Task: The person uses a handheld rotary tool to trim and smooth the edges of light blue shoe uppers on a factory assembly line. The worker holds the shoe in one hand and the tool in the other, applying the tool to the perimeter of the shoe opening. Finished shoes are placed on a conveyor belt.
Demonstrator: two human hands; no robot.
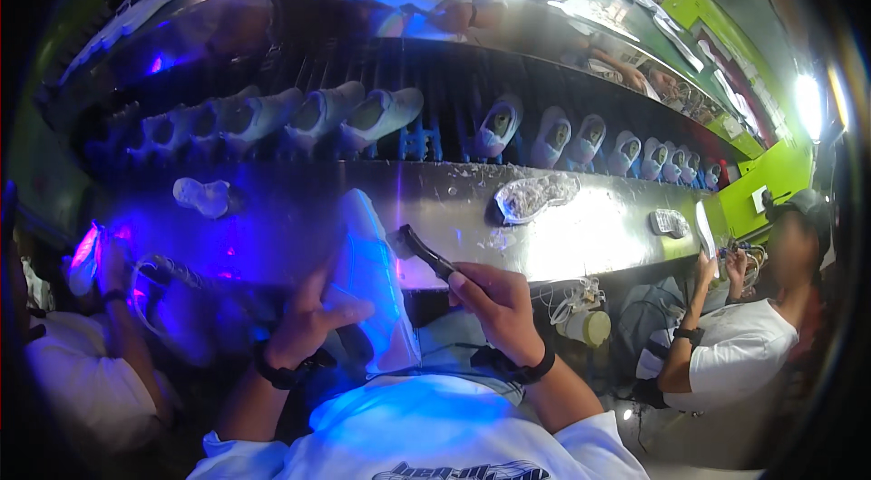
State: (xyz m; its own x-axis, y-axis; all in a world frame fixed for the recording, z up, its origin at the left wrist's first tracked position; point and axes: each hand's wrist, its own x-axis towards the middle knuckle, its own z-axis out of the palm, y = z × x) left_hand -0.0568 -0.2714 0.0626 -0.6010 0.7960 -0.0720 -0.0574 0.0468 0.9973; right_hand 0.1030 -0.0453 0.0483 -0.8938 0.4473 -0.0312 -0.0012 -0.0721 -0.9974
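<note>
A pale shoe (370,253), lit bright blue, is tilted upright in front of me with its toe pointing away. My left hand (313,321) is closed on its left side, the thumb lying across the upper near the heel end. In my right hand (497,306) is a brush (426,253) with a dark handle, gripped between thumb and fingers. Its bristle end is just right of the shoe's side; whether it touches the shoe I cannot tell. Part of the shoe is hidden behind my left fingers.
A metal bench (435,199) crosses ahead, bearing a shoe sole (535,196) and a pale piece (201,197). Several shoes (386,112) line the rack behind it. A small pot (585,324) hangs at the bench's edge. Co-workers sit left (86,380) and right (735,344).
</note>
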